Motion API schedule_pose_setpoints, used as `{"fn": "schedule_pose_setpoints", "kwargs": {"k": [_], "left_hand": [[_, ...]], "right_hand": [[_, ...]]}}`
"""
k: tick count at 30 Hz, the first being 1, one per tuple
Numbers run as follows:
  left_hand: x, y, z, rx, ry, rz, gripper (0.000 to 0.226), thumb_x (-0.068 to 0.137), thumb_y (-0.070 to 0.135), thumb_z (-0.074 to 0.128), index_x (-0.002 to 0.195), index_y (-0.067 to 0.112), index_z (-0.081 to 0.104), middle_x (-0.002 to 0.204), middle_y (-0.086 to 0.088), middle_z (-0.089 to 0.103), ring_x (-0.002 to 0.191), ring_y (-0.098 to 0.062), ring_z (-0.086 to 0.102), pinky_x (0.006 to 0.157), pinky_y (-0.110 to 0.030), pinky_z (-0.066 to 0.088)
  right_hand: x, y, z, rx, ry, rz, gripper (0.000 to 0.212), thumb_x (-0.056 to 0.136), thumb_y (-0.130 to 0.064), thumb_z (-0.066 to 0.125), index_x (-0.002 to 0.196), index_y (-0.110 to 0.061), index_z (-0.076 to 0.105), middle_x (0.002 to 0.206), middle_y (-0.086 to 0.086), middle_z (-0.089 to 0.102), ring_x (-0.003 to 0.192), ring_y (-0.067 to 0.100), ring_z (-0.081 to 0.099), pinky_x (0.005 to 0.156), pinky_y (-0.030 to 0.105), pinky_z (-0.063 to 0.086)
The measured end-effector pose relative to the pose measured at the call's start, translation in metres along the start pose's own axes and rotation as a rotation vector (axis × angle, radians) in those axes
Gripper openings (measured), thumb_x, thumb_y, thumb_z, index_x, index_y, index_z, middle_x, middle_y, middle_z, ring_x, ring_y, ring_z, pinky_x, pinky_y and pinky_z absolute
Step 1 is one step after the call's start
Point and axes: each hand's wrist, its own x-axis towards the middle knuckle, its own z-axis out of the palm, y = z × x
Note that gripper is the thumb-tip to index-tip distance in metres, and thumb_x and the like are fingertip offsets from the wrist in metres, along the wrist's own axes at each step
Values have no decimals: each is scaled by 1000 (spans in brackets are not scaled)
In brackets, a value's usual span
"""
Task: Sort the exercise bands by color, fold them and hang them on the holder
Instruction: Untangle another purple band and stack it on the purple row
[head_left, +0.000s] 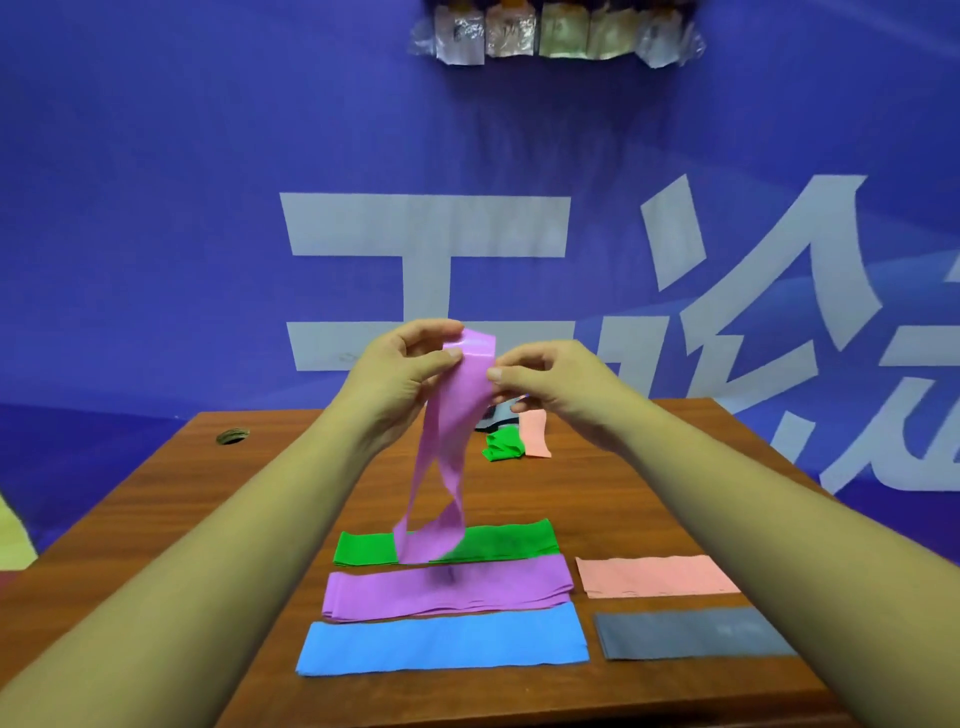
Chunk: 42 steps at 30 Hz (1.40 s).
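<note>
The wooden table (260, 519) carries, nearest first, a blue band (441, 647), purple bands (447, 587) and a green band (498, 540). To their right lie a pink band (657, 574) and a grey band (691, 634). At the far edge sit a crumpled green band (501, 447) and a second pink band (537, 434).

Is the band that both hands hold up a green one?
No, the held band is purple; the left hand and right hand pinch its top, and a flat green band lies on the table.
</note>
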Motion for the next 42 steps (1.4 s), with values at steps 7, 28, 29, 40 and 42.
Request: {"fn": "schedule_pose_setpoints", "kwargs": {"k": [7, 28, 29, 40, 42], "left_hand": [[-6, -3, -10, 161, -22, -3, 23, 88, 8, 69, 111, 10, 68, 101, -14, 73, 97, -20, 71, 89, -32, 56], [-10, -26, -7, 346, -118, 67, 15, 91, 23, 65, 106, 22, 69, 101, -10, 71, 96, -17, 67, 93, -37, 50], [-9, -31, -8, 335, -113, 67, 14, 89, 26, 66, 102, 21, 69, 102, -11, 71, 100, -22, 67, 97, -41, 50], [-15, -64, 2, 233, -186, -68, 14, 88, 23, 68, 98, 14, 69, 88, -9, 67, 81, -19, 57, 78, -34, 44], [-23, -77, -3, 335, -273, -173, 13, 86, 23, 71, 95, 14, 74, 92, -4, 73, 83, -15, 62, 81, -34, 47]], "right_hand": [[5, -15, 5, -113, 181, -75, 9, 91, -14, 65, 90, -7, 71, 80, 1, 71, 71, 6, 67, 67, 21, 51], [17, -21, 6, -217, 211, -60, 11, 89, -18, 67, 86, -9, 72, 87, 9, 72, 78, 18, 67, 73, 41, 60], [18, -21, 6, -227, 210, -50, 11, 89, -17, 66, 85, -9, 72, 88, 11, 72, 80, 23, 68, 74, 44, 60], [15, -16, -1, -260, 195, -14, 10, 88, -15, 71, 88, -5, 71, 77, 5, 67, 65, 11, 60, 55, 22, 51], [19, -13, -6, -177, 278, -18, 9, 89, -14, 70, 88, -5, 70, 79, 5, 66, 67, 11, 61, 53, 21, 52]]}}
